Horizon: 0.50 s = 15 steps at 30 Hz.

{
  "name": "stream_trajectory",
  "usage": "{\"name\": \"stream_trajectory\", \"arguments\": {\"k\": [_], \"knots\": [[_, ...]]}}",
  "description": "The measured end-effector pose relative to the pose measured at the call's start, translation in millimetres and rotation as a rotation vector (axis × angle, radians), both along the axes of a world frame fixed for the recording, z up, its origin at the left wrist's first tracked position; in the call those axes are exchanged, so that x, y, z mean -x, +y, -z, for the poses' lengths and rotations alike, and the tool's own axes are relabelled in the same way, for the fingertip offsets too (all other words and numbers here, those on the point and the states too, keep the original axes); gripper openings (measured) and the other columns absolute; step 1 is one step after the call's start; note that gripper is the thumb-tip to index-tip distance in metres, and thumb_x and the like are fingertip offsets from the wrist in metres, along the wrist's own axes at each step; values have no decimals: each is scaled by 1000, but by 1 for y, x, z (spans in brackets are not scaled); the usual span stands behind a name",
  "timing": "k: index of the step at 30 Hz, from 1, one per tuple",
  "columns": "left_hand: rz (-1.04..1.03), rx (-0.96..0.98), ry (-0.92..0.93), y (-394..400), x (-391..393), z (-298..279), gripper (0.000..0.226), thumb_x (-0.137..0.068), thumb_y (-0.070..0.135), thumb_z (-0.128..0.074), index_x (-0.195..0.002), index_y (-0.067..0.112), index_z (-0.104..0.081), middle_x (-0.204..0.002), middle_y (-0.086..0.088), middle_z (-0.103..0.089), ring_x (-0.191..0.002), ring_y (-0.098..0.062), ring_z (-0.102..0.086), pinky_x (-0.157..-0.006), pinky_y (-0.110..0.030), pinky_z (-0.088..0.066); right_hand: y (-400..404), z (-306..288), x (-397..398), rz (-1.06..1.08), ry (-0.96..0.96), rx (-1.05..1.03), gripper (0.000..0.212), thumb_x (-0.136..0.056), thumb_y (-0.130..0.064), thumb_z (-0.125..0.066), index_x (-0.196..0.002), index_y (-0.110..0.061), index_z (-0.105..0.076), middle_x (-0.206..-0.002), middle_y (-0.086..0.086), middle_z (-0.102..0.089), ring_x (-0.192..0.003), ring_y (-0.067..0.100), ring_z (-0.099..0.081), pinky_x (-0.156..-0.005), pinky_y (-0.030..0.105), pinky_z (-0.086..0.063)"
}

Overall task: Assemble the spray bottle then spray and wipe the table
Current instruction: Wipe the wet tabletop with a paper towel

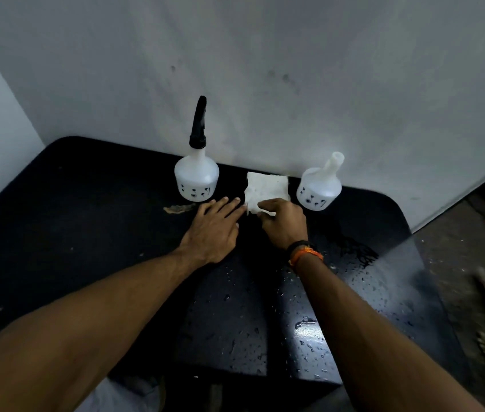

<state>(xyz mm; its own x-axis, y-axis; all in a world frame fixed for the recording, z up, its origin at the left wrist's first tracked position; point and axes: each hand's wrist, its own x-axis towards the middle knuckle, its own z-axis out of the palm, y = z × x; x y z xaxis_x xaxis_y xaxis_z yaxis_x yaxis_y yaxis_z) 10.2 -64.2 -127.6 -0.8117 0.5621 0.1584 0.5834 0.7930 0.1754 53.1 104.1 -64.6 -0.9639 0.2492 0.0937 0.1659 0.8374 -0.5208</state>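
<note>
The right hand (284, 221) pinches the near edge of the white folded cloth (266, 188), curled fingers gripping it. The left hand (216, 226) lies flat with straight fingers, tips touching the cloth's left corner. The cloth lies just beyond both hands on the black wet table (86, 218), between the white plastic spray bottle with black nozzle (196, 173) and an uncapped white bottle (320, 185).

dim | glare on wet table (309, 331) | edges warped, right blurred
</note>
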Motion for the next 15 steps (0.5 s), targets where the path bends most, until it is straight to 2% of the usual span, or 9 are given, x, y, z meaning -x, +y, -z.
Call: {"name": "stream_trajectory", "arguments": {"k": [3, 9, 15], "knots": [[-1, -2, -5, -2, 1, 1, 55, -99, 34, -35, -154, 27, -35, -164, 5, -30, -151, -16, -25, -122, -40, -19, -3, 4, 0, -5, -18, -53, 30, -90, -20, -68, -118, -15, -75, -123, 7, -73, -116, 27, -65, -101, 37, -50], [4, -17, -16, 0, -1, -1, 56, -99, 33, -35, -155, 26, -35, -164, 4, -30, -151, -17, -25, -122, -41, -19, -5, 11, 12, -77, -22, -113, 38, -87, -34, -73, -121, -17, -73, -119, 9, -71, -110, 28, -66, -92, 36, -52], [1, -40, -8, 0, -1, 0, 56, -97, 33, -35, -153, 25, -38, -163, 4, -33, -150, -17, -27, -122, -40, -20, -5, 20, 20, -57, 15, -243, 23, -95, -30, -62, -105, -18, -78, -105, 10, -69, -99, 33, -65, -73, 33, -47]]}}
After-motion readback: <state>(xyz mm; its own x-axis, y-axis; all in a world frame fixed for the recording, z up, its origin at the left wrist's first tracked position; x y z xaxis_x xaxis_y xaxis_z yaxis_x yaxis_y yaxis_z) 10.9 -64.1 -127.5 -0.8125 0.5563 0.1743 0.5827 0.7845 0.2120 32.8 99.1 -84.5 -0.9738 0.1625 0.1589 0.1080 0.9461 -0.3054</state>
